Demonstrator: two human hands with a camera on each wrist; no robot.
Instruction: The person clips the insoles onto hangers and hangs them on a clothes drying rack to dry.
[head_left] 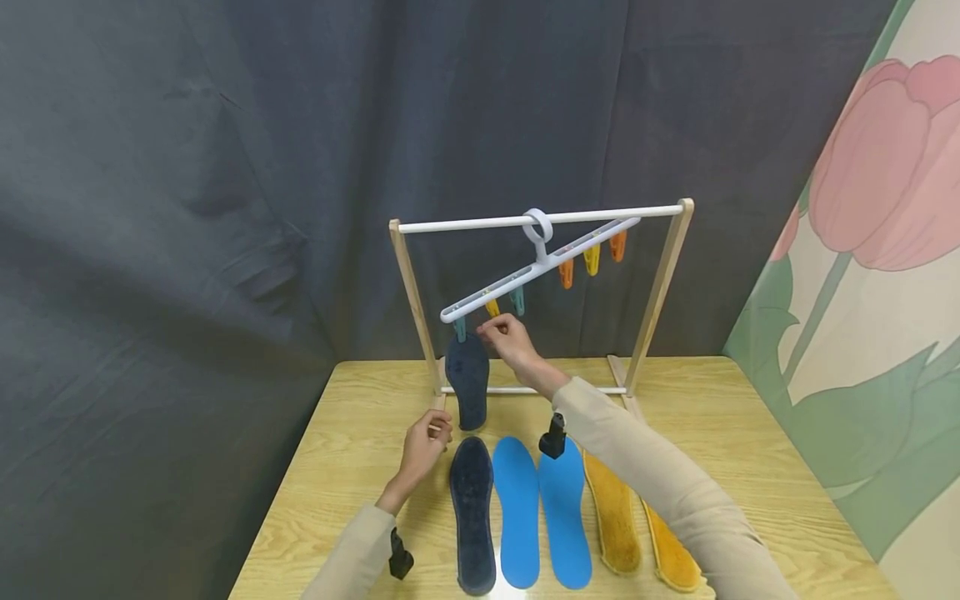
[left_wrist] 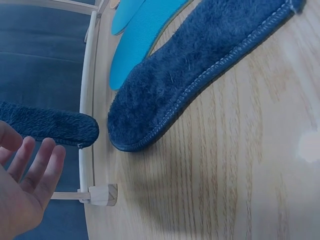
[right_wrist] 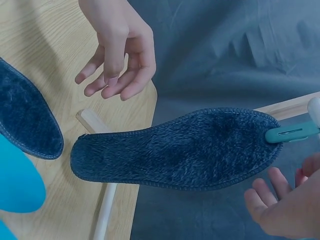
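A dark blue fluffy insole (right_wrist: 180, 150) hangs by its wide end from a teal clip (right_wrist: 292, 132) at the left end of the white hanger (head_left: 540, 268). My right hand (head_left: 510, 340) is just right of that clip, fingers loosely bent and apart from the insole. To the lower left of the hanging insole is my left hand (head_left: 426, 442), its fingers relaxed around nothing. A second dark blue insole (head_left: 472, 517) lies on the table below, beside two blue insoles (head_left: 517, 512) and two yellow fluffy ones (head_left: 613, 517).
The hanger's ring hooks over the white bar (head_left: 615, 215) of a wooden rack (head_left: 660, 292), and the hanger slants. Orange, yellow and teal clips hang along it, such as the yellow clip (head_left: 592, 260). A dark curtain (head_left: 300, 167) stands behind the wooden table (head_left: 337, 433).
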